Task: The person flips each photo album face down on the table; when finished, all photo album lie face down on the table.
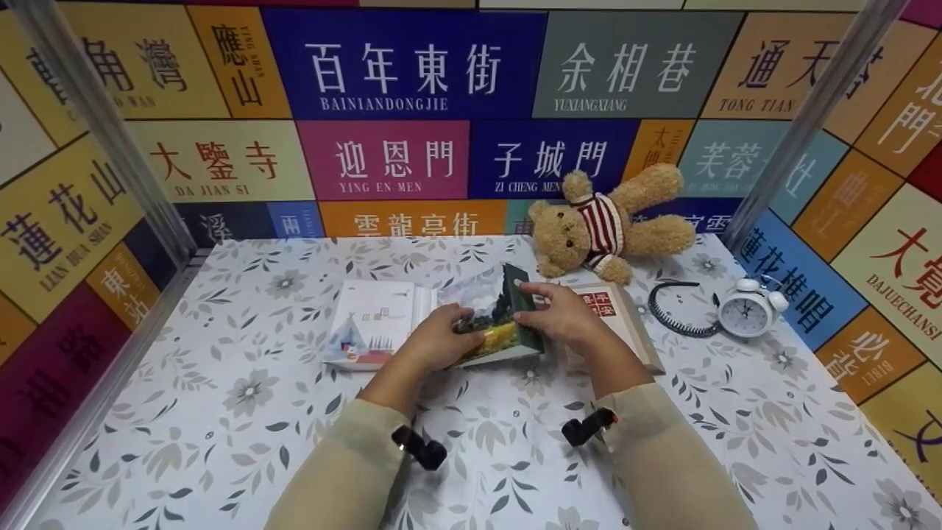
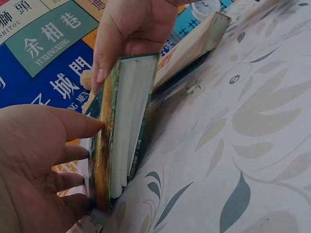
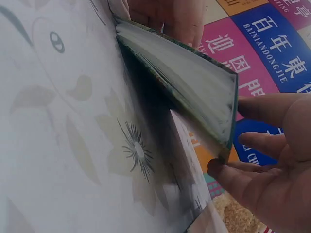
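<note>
A small hardback book (image 1: 489, 324) with a painted cover in green, yellow and pale sky tones is held tilted over the table. My left hand (image 1: 441, 338) grips its left side, thumb lying on the cover. At the dark green spine, my right hand (image 1: 559, 316) holds the book by its fingertips. The book's page edges (image 2: 131, 97) show in the left wrist view, slightly parted. Left of it lies a white book (image 1: 375, 316) printed with a tent. A tan book (image 1: 636, 324) with red characters lies to the right, partly hidden behind my right hand.
A teddy bear (image 1: 603, 224) in a striped sweater lies at the back against the printed wall (image 1: 397, 66). At the right stand a white alarm clock (image 1: 747, 309) and a black coiled band (image 1: 666, 316). A floral cloth (image 1: 250, 419) covers the table.
</note>
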